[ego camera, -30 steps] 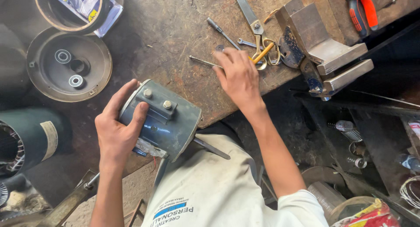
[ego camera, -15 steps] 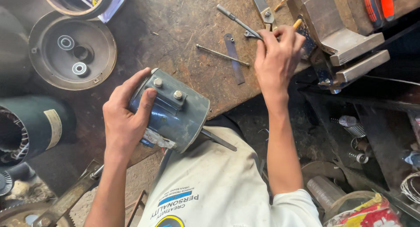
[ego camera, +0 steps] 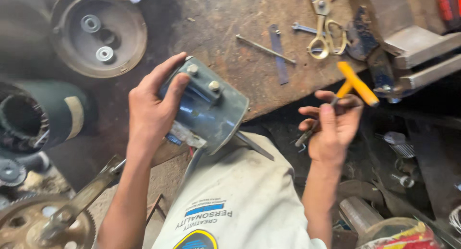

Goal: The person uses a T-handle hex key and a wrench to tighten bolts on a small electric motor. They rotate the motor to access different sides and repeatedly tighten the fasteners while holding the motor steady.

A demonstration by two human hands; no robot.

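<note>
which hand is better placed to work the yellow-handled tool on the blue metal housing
Right. The right hand already holds the yellow-handled tool, raised free beside the bench. The left hand is wrapped around the blue metal housing, steadying it at the bench edge.

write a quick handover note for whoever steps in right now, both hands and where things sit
Left hand: gripping the blue motor housing, which rests tilted on the bench edge against the lap, two bolts on top.
Right hand: off the bench, holding a yellow-handled T tool.
On the bench: scissors, thin rod, flat strip, small spanner, round end cover, vise.
Done: tool in hand.
Left: tool not yet on the housing.
</note>
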